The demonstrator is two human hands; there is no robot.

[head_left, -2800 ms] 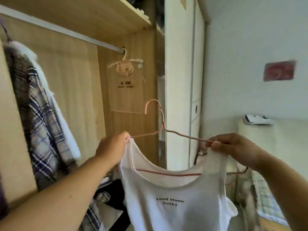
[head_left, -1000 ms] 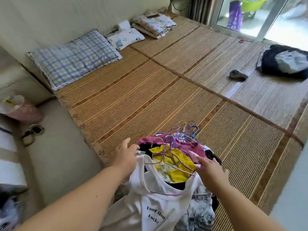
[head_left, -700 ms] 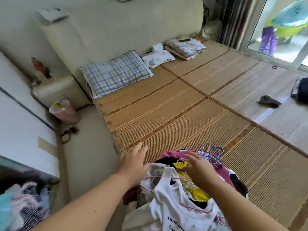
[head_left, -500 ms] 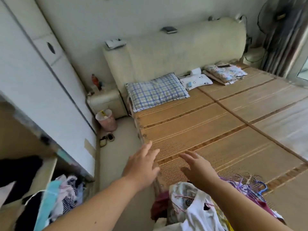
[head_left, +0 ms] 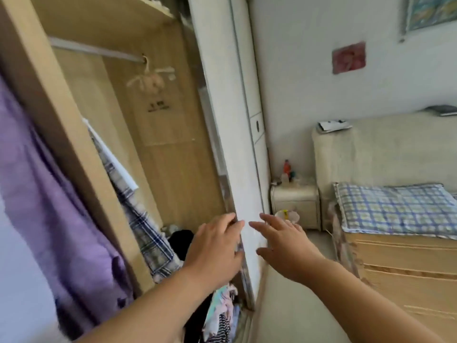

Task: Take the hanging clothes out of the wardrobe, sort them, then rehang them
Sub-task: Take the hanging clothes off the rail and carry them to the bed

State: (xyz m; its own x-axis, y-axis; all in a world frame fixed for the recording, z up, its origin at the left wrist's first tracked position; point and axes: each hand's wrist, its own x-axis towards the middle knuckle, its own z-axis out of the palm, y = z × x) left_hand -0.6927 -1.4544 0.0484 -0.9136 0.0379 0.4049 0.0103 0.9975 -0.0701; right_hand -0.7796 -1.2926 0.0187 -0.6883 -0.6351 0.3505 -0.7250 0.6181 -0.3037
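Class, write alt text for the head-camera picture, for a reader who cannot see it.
The left hand and right hand, both empty and open, stretch toward an open wardrobe where a plaid shirt and a purple garment hang. A bed with a checked pillow lies to the right.

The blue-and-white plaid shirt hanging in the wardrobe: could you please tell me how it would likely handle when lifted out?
The blue-and-white plaid shirt is probably floppy: it hangs in loose folds. It likely feels light, as the cloth looks thin. Its hem may snag the heap of mixed clothes below.
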